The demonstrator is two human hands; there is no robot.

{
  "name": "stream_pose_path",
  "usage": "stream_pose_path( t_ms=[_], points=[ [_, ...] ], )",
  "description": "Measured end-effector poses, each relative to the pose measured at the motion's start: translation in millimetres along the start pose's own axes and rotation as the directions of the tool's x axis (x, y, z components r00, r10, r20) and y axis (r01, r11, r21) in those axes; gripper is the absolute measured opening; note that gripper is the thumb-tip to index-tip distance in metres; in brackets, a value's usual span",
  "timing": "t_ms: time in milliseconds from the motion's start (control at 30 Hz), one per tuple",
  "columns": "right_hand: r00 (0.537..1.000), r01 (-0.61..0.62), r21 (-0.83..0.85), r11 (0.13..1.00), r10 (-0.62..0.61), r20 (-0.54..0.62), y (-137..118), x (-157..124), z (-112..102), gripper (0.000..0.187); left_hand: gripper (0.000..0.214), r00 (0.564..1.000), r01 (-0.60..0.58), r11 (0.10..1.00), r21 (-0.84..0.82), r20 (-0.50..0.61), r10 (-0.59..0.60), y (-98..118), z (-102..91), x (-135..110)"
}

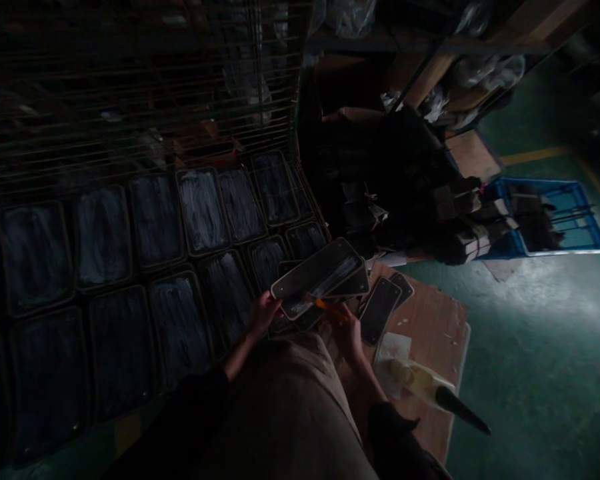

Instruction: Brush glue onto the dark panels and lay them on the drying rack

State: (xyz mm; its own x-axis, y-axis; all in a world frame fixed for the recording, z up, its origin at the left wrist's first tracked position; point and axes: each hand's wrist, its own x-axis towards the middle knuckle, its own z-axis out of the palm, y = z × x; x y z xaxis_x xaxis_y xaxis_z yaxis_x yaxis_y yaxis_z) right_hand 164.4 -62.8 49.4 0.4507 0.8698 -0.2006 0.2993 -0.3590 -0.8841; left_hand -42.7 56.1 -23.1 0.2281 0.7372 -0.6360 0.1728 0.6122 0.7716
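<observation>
My left hand (266,312) is closed on the near left corner of a dark rectangular panel (305,280) with rounded corners and a pale edge. Whitish wet streaks run over part of its face. In my right hand (347,328) is a brush (327,307) with an orange handle, its tip at the panel's lower edge. Beneath the panel's right end lies another dark panel (357,283). Right of my right hand, a couple of smaller dark panels (381,310) rest overlapping on a wooden board (430,323). A pale bottle (423,383) with a black tapered end lies near them.
Rows of dark panels (203,207) with whitish smears spread across the left, beside a wire mesh rack (275,120). At right, a blue crate (570,220) holding dark pieces stands on the green floor (525,373). Dark bundles (475,243) and a loaded shelf (430,47) are behind.
</observation>
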Motion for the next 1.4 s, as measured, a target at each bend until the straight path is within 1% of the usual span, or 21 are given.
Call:
stream_pose_path(
  t_ms=[67, 133, 200, 300, 367, 400, 467, 567, 633, 700, 767, 833, 900, 967, 1033, 1067, 1133, 1167, 1233, 1300, 1400],
  points=[
    [0.994, -0.009, -0.015, 1.000, 0.007, -0.109, -1.0, 11.2, -7.9, 0.021, 0.020, 1.000, 0.003, 0.999, 0.039, 0.010, -0.003, 2.5, 0.8, -1.1],
    [0.991, 0.003, -0.017, 1.000, -0.006, -0.136, -6.2, 12.8, -8.5, 0.021, 0.018, 1.000, -0.001, 0.998, 0.061, 0.015, 0.000, 2.7, 1.3, -1.5],
    [0.998, 0.030, 0.009, 1.000, -0.030, -0.063, -11.7, 7.1, -1.4, 0.020, 0.018, 1.000, 0.015, 0.998, 0.064, 0.014, -0.016, 1.4, 1.1, -0.9],
    [0.988, 0.062, 0.072, 0.996, -0.071, 0.134, -12.1, -0.4, 13.0, 0.021, 0.018, 0.998, 0.031, 0.998, 0.047, 0.050, -0.033, 0.5, -0.4, 0.8],
    [0.983, 0.066, 0.096, 0.993, -0.081, 0.164, -6.1, 4.5, 16.4, 0.023, 0.018, 0.997, 0.028, 0.997, 0.068, 0.073, -0.033, 1.8, -1.7, 1.3],
    [0.989, 0.063, 0.096, 0.993, -0.075, 0.130, -1.9, 10.8, 15.0, 0.023, 0.018, 0.997, 0.022, 0.996, 0.082, 0.076, -0.028, 2.9, -2.2, 1.1],
    [0.998, 0.057, 0.059, 0.997, -0.057, -0.005, 6.3, 28.6, 6.8, 0.024, 0.019, 0.997, 0.001, 0.995, 0.100, 0.081, -0.009, 5.4, -2.7, 0.5],
    [0.972, 0.067, -0.034, 0.997, -0.073, -0.224, 12.9, 58.7, -13.6, 0.026, 0.018, 0.994, -0.016, 0.994, 0.106, 0.106, 0.005, 8.0, -1.7, 0.1],
    [0.939, 0.110, -0.137, 0.984, -0.148, -0.310, 12.5, 75.6, -28.1, 0.026, 0.015, 0.995, 0.012, 0.990, 0.144, 0.095, -0.026, 8.2, 0.2, 1.1],
    [0.910, 0.156, -0.284, 0.946, -0.249, -0.331, 9.7, 88.9, -40.2, 0.026, 0.011, 0.996, 0.056, 0.981, 0.183, 0.059, -0.068, 7.5, 2.6, 2.7],
    [0.898, 0.158, -0.441, 0.884, -0.314, -0.307, 6.2, 98.7, -48.1, 0.027, 0.008, 0.995, 0.089, 0.975, 0.203, 0.029, -0.097, 6.6, 4.6, 3.9],
    [0.914, 0.123, -0.572, 0.811, -0.317, -0.254, 3.4, 103.3, -49.9, 0.028, 0.007, 0.995, 0.087, 0.975, 0.203, 0.022, -0.094, 6.1, 5.8, 4.3],
    [0.941, 0.117, -0.659, 0.743, -0.295, -0.166, 1.4, 99.7, -44.5, 0.028, 0.005, 0.996, 0.071, 0.976, 0.206, 0.031, -0.079, 5.9, 6.1, 4.2],
    [0.958, 0.182, -0.685, 0.706, -0.286, -0.040, -0.6, 85.9, -32.3, 0.027, 0.004, 0.995, 0.083, 0.972, 0.221, 0.030, -0.092, 5.3, 5.7, 4.3],
    [0.951, 0.290, -0.635, 0.716, -0.292, 0.105, -3.6, 63.5, -15.5, 0.026, 0.003, 0.994, 0.102, 0.968, 0.231, 0.018, -0.109, 3.8, 4.8, 4.7],
    [0.940, 0.339, -0.581, 0.740, -0.297, 0.170, -5.8, 50.8, -6.7, 0.026, 0.004, 0.995, 0.095, 0.970, 0.222, 0.018, -0.101, 2.7, 4.2, 4.9],
    [0.918, 0.384, -0.427, 0.818, -0.292, 0.268, -11.5, 26.5, 9.2, 0.026, 0.008, 0.997, 0.055, 0.982, 0.179, 0.035, -0.062, 0.1, 2.8, 5.2],
    [0.914, 0.372, -0.339, 0.864, -0.279, 0.293, -14.8, 16.8, 15.4, 0.025, 0.012, 0.998, 0.037, 0.988, 0.150, 0.044, -0.044, -1.2, 2.1, 5.2],
    [0.932, 0.282, -0.166, 0.945, -0.229, 0.281, -21.4, 4.7, 23.5, 0.023, 0.019, 0.998, 0.032, 0.995, 0.094, 0.055, -0.037, -3.1, 0.9, 5.1],
    [0.967, 0.141, -0.007, 0.990, -0.136, 0.215, -26.0, 3.2, 27.2, 0.023, 0.023, 0.998, 0.053, 0.998, 0.046, 0.042, -0.055, -4.2, 0.0, 4.8],
    [0.988, -0.047, 0.188, 0.981, 0.019, 0.150, -24.8, 15.7, 30.1, 0.029, 0.023, 0.996, 0.074, 0.997, 0.015, 0.045, -0.075, -5.0, -1.3, 4.8]
  ],
)
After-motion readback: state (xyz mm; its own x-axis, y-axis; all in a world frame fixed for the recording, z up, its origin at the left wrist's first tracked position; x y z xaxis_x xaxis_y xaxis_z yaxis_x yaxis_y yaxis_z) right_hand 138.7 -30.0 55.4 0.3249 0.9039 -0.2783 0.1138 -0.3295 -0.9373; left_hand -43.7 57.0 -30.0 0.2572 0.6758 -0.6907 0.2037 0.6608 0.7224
